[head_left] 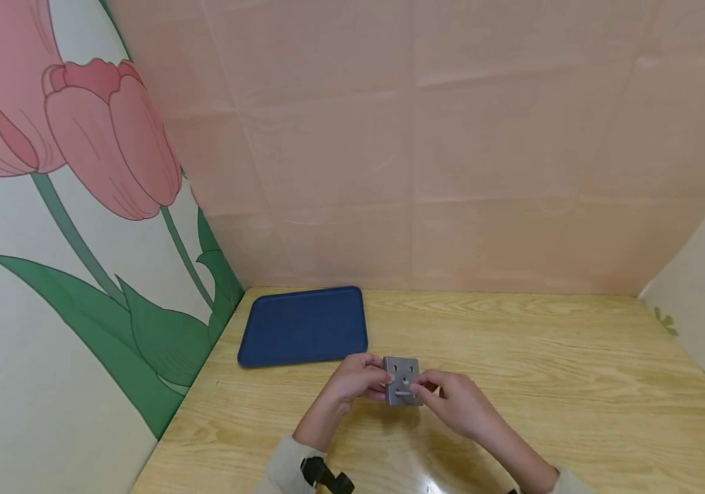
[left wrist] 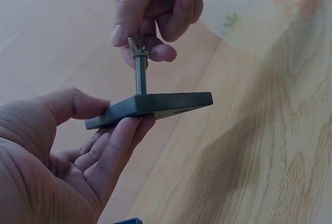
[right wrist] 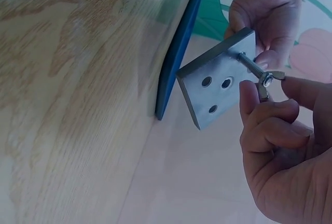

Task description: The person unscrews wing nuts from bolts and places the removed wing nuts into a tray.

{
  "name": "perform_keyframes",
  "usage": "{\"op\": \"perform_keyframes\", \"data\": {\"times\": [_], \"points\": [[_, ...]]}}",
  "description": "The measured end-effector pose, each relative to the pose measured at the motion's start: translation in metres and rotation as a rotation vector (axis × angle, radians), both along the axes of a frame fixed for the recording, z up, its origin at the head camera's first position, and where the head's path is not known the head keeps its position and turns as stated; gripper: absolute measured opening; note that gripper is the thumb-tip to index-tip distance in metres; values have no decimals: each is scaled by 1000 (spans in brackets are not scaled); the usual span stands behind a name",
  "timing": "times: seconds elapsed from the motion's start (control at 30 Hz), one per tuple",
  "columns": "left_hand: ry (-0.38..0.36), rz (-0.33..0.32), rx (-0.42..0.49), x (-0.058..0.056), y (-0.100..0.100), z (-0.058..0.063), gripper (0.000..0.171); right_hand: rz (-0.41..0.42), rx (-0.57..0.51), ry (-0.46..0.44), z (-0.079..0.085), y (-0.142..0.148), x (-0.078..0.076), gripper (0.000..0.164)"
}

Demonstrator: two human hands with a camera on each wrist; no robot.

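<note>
A square grey metal plate (head_left: pixel 394 394) with several holes is in my left hand (head_left: pixel 357 377), gripped at its edge between thumb and fingers. From one corner hole stands a threaded bolt (left wrist: pixel 140 79), upright to the plate's face. A wing nut (right wrist: pixel 266 81) sits near the bolt's outer end, with bare thread between it and the plate (right wrist: pixel 212 79). My right hand (head_left: pixel 460 405) pinches the nut's wings between thumb and curled fingers, as the right wrist view shows. Both hands are above the table, in front of the tray.
A dark blue tray (head_left: pixel 303 328) lies on the wood-grain table (head_left: pixel 544 357), behind and left of my hands. A pinkish sheet (head_left: pixel 414 151) covers the back wall. At the left stands a wall with painted tulips (head_left: pixel 112 137).
</note>
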State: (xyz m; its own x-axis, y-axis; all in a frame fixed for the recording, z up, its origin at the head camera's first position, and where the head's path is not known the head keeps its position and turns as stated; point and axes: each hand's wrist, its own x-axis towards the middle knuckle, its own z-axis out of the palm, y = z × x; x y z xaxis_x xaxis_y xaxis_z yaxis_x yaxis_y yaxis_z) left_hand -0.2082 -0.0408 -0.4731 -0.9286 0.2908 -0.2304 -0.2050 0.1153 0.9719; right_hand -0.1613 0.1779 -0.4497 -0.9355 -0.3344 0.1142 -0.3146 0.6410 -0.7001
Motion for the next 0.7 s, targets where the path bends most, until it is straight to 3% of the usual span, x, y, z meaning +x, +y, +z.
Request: {"op": "perform_keyframes", "data": {"times": [0.33, 0.7], "points": [[5, -1, -5, 1, -1, 0, 22, 74, 15, 15, 1, 0, 1, 13], [5, 7, 1, -1, -1, -4, 20, 132, 21, 136, 0, -1, 2, 17]]}}
